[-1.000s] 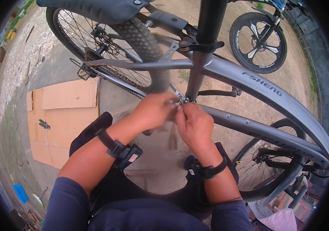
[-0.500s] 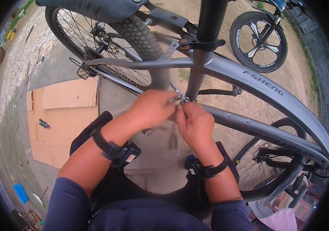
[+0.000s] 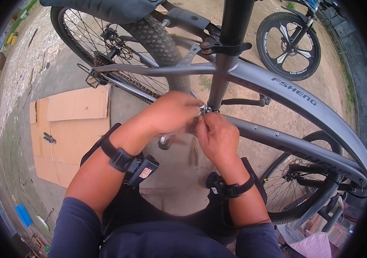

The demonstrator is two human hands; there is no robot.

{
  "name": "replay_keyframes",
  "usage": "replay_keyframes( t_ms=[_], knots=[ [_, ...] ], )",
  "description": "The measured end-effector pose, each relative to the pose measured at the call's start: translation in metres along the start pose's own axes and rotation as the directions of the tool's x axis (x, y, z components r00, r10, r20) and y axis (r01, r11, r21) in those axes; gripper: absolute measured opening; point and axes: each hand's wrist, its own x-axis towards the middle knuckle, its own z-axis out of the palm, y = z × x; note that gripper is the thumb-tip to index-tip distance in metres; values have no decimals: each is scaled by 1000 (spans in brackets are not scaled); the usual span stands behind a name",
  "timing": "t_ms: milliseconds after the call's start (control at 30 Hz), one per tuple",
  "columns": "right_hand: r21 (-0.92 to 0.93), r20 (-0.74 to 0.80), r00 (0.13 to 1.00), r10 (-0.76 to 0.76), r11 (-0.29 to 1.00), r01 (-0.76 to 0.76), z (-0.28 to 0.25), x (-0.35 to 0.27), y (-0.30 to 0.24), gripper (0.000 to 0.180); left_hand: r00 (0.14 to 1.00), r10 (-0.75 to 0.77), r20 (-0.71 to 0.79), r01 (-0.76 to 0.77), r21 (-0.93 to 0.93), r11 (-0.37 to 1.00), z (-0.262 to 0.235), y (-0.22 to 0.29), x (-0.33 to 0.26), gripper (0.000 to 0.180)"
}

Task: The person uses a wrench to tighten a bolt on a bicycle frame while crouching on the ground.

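- Head view: a small silver fitting (image 3: 203,109) at frame centre, low on the seat tube (image 3: 218,88), is pinched by the left hand (image 3: 172,112).
- The right hand (image 3: 218,137) is closed on it from below, steadying.
- The frame (image 3: 278,88) is kept close for reach.

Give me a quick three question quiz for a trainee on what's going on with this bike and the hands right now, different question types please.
1. True or false: both hands meet at a small metal fitting where the seat tube joins the grey frame.
2. What lies flat on the ground to the person's left? A) cardboard B) a blue tarp C) a tyre
3. Fill in: each wrist wears a black ____.

Key
1. True: left hand and right hand close on the fitting on the frame.
2. A, the cardboard.
3. Strap.
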Motion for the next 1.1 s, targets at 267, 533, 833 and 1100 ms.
replay_keyframes(
  t_ms=[267, 533, 833, 1100],
  knots=[
    [0, 7, 1000, 0, 1000, 0, -1, 0, 0, 13, 998, 59, 5, -59, -63, 996, 4, -30, 1, 44],
    [-8, 27, 999, 24, 1000, -24, -2, 1, -1, 11, 998, -11, 62, 16, -92, 996, 1, -37, 4, 49],
    [22, 9, 1000, -11, 1000, 11, -3, 2, -1, 17, 990, 131, -59, -130, 30, 991, 10, -53, 15, 27],
    [10, 25, 1000, 1, 1000, -1, -1, 1, 1, 16, 986, 137, -92, -123, 139, 983, 11, -56, 17, 18]
  ],
)
